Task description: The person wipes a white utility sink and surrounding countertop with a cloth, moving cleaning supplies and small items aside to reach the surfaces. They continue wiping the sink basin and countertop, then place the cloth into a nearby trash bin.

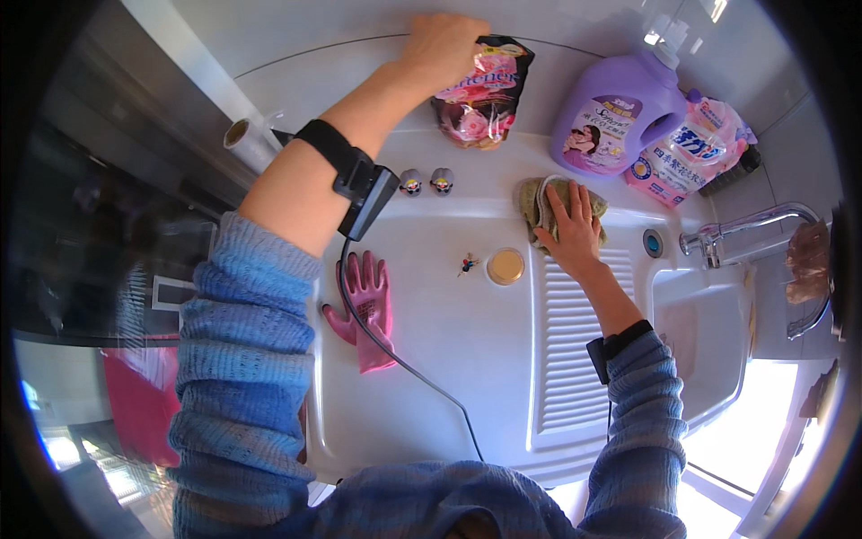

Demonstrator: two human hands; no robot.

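Observation:
At the back ledge, my left hand (pixel 450 44) grips the upper left edge of a black and pink fabric softener pouch (pixel 486 101), which hangs at a slight tilt. The fingertips are hidden from me. My right hand (pixel 574 229) lies palm down, fingers spread, on a bunched olive-green cloth (pixel 528 202) at the rear of the sink top. Just behind this cloth stands a purple detergent jug (pixel 603 111) with a handle. To its right leans a pink and white laundry detergent pouch (pixel 700 151).
A pink glove (pixel 370 303), a round tub (pixel 505 267) and a tiny figurine (pixel 467 265) lie on the white sink top (pixel 431 337). Two small grey figures (pixel 425 182) sit on the ledge. Right are a ribbed washboard (pixel 586 357), chrome faucet (pixel 747 226) and basin (pixel 704 323). A cable (pixel 431 384) trails from my left wrist.

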